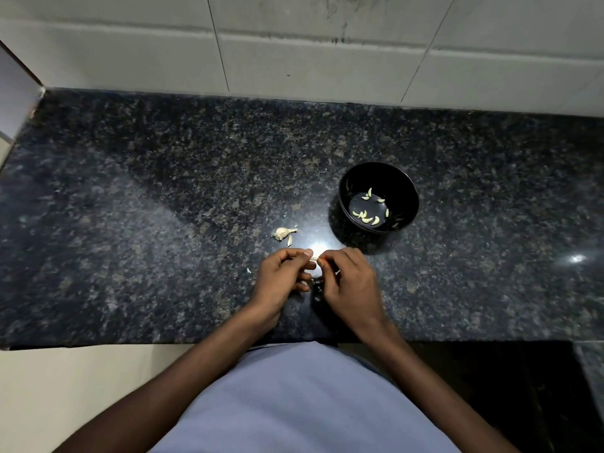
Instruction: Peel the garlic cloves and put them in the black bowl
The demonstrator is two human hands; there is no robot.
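My left hand [283, 273] and my right hand [347, 278] meet above the counter's near edge, and their fingertips pinch a small pale garlic clove [314, 258] between them. The black bowl [405, 188] stands up and to the right of my hands, with several peeled cloves [367, 217] on its bottom. A remnant of the garlic bulb [283, 233] lies on the counter just beyond my left hand, with a loose clove [289, 240] beside it. Bits of papery skin [316, 289] lie under my hands.
The dark speckled granite counter [163, 207] runs left to right and ends at a white tiled wall [294, 44] behind. Its front edge is close to my body. A small skin flake [249, 270] lies left of my left hand.
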